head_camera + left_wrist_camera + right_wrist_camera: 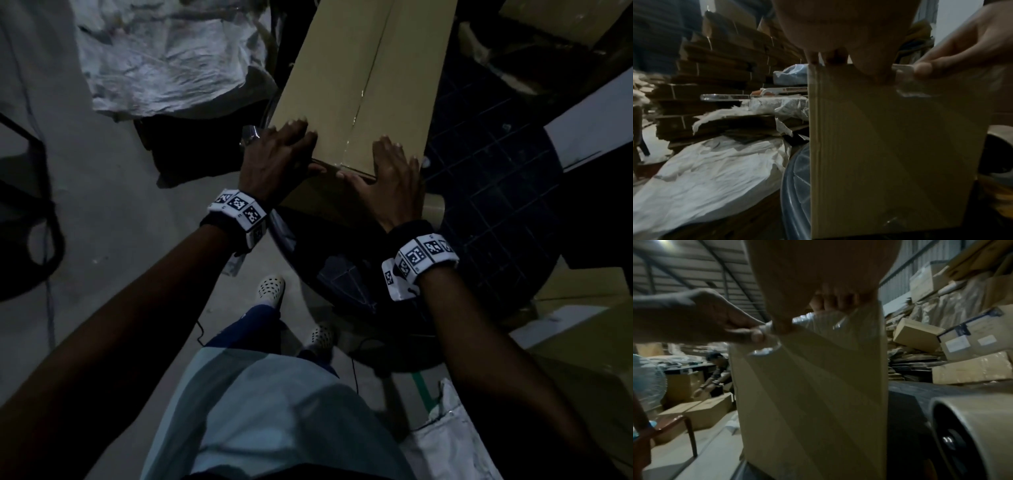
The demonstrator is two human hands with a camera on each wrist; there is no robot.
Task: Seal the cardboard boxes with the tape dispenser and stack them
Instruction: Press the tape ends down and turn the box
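Observation:
A long cardboard box (359,78) lies on a dark round table (496,205), its top flaps closed under a strip of clear tape (349,150) that folds over the near edge. My left hand (308,145) lies flat on the near left corner, thumb down on the end face. On the near right corner my right hand (370,161) lies the same way. In the wrist views both thumbs press the wrinkled tape end (908,87) (764,350) against the end face (890,154) (807,402). A tape roll (433,209) (972,426) sits on the table by my right wrist.
White sacks (164,58) lie on the floor at far left, with flat cardboard stacks (715,73) behind them. More boxes (548,20) stand at the back right and beside the table (582,342). A dark chair (34,222) is at left. Another person (719,369) bends over boxes far off.

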